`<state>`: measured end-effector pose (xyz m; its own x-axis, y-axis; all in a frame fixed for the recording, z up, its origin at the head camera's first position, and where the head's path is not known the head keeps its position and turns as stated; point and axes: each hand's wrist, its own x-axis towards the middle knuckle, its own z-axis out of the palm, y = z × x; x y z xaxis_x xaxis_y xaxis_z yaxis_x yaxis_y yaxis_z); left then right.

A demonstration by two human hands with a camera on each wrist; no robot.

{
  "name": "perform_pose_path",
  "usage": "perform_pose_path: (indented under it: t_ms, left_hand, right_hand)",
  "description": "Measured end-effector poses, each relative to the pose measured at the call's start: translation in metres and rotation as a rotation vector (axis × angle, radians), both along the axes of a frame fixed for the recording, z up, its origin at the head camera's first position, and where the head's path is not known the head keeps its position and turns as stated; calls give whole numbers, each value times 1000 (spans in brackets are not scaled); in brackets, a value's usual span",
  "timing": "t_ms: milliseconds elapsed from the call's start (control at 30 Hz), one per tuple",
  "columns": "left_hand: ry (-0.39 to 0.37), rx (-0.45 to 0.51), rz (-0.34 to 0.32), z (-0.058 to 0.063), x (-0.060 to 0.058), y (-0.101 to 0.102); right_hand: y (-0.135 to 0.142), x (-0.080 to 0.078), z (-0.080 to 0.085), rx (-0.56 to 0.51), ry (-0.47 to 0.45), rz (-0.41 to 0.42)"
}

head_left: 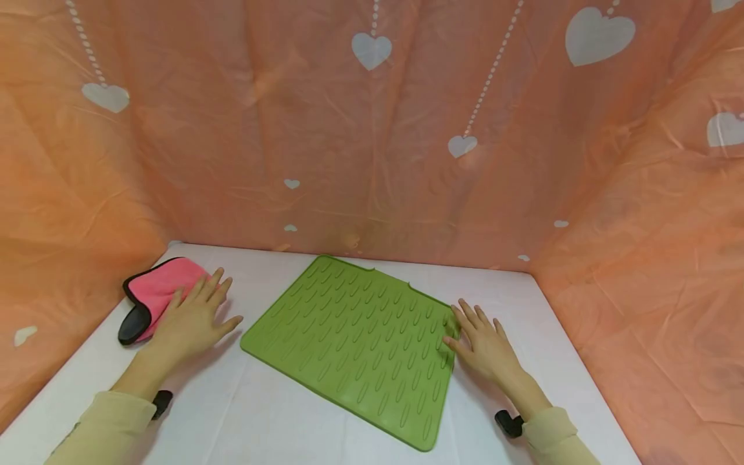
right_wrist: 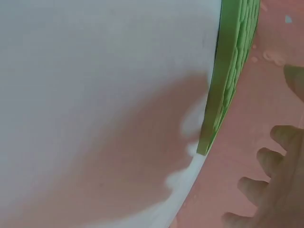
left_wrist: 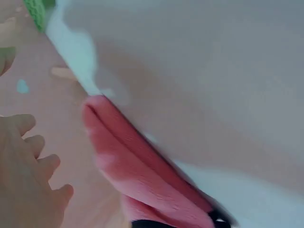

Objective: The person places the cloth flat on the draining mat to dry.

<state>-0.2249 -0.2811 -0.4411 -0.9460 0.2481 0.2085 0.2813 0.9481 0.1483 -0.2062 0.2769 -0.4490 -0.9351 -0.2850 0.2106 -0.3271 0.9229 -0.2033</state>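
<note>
A green mat with rows of raised oblong ridges lies slantwise on the white surface, a shallow notch in its far edge. My right hand hovers at the mat's right edge, fingers spread and holding nothing; its thumb overlaps the mat in the head view. On the left, a pink cloth with black edging lies with one corner turned up to a dark underside. Above its right part is my left hand, fingers spread and grasping nothing. In the left wrist view the pink cloth appears folded, apart from the fingers.
A white-covered table carries both things. An orange curtain printed with white hearts encloses it at the back and both sides. Each wrist wears a small black device, such as the one on the right wrist.
</note>
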Motion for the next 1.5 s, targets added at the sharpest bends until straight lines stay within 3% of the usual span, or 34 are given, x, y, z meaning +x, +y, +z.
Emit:
perform_pose_path:
  t_ms: [267, 600, 800, 1033, 1333, 1500]
  left_hand:
    - [-59, 74, -31, -8, -13, -37]
    - [-103, 8, -77, -17, -24, -68]
    - [-44, -29, -128, -22, -28, -75]
    - [1, -69, -140, -29, -31, -77]
    - [163, -103, -220, -32, -37, -80]
    - [222, -70, -242, -28, -42, -80]
  right_hand:
    - [-1, 21, 2, -56, -122, 115]
    - [3, 40, -10, -44, -246, 226]
    - [5, 45, -15, -30, -278, 282]
    - [4, 47, -15, -12, -252, 305]
    - [3, 48, -16, -2, -256, 286]
    - [3, 47, -17, 6, -239, 287]
